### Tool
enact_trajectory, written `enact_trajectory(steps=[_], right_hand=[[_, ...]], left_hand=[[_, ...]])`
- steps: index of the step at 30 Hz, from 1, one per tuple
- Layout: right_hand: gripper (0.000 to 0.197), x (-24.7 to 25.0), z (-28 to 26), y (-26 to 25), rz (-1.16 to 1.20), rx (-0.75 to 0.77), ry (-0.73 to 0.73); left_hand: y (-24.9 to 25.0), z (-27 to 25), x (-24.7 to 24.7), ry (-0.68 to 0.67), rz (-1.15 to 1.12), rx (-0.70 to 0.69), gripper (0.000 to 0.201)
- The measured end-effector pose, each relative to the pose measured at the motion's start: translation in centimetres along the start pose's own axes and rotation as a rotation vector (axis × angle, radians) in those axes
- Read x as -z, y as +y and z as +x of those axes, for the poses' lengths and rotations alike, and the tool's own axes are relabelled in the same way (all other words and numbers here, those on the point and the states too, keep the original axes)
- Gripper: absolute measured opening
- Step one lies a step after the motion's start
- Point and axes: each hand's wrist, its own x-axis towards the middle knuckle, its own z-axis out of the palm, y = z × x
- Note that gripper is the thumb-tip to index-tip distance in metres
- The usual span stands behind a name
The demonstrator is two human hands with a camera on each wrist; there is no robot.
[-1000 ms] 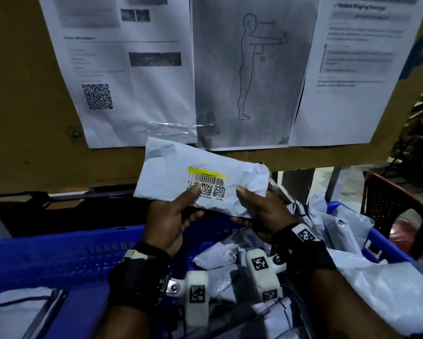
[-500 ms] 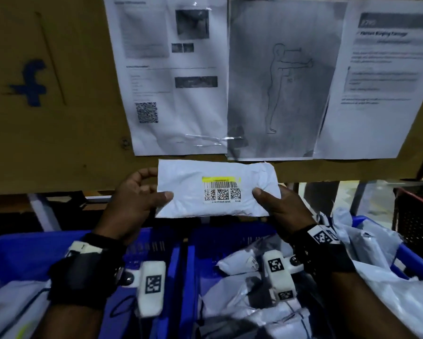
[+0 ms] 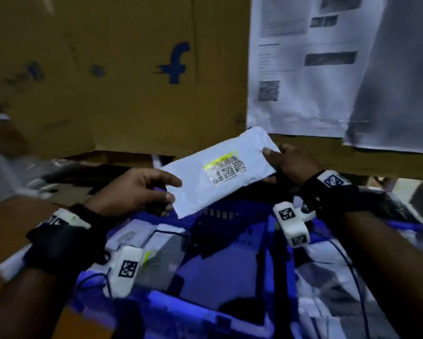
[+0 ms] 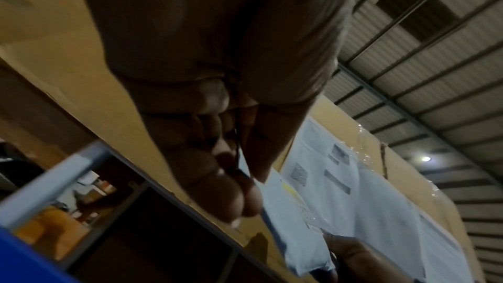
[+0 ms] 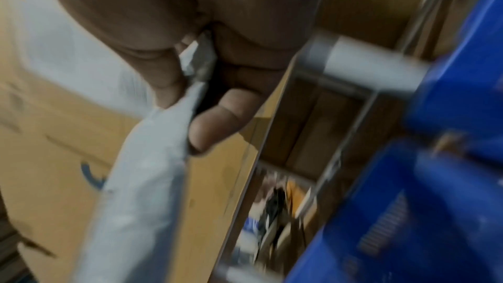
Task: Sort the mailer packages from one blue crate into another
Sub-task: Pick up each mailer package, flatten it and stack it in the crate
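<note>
Two hands, left hand [image 3: 137, 189] and right hand [image 3: 291, 165], pinching opposite ends of white mailer [image 3: 220, 172]. Best lowered flat into the blue crate [image 3: 230, 241] below the mailer.

This looks like a parcel sorting station in a warehouse or courier depot: blue plastic crates [image 3: 232, 311] stand side by side holding white mailer packages [image 3: 141, 238], each of the kind that carries a barcode label. A big brown cardboard sheet [image 3: 122, 77] printed with a blue letter "f" serves as a backboard, and printed instruction sheets [image 3: 301, 64] (one bearing a QR code) are taped to it. Overhead, the left wrist view shows a corrugated metal roof [image 4: 446, 76] on steel purlins with a single lamp [image 4: 426, 159], and a grey metal rack frame [image 5: 362, 66] runs behind the crates.
</note>
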Motion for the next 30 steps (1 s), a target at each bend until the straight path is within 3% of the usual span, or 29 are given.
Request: enact_trajectory(steps=[10,16,20,30], right_hand=[[0.006,-10.6,5.3,4.8,-0.361,-0.063,-0.162],[0.023,-14.8,6.7,11.7,-0.667,-0.090,-0.316],[0.025,-17.7,6.7,14.8,-0.853,-0.139,-0.381],[0.026,-21.0,6.3,20.7,-0.732,-0.348,-0.289]], left_hand=[[-4.8,0.1,8.2,-0.183,0.338,0.275,0.015],[-6.9,3.1,8.7,-0.082,0.406,0.190,0.004],[-8.8,6.2,8.1,-0.162,0.424,0.181,0.003],[-14.9,11.9,7.6,-0.297,0.474,0.279,0.005]])
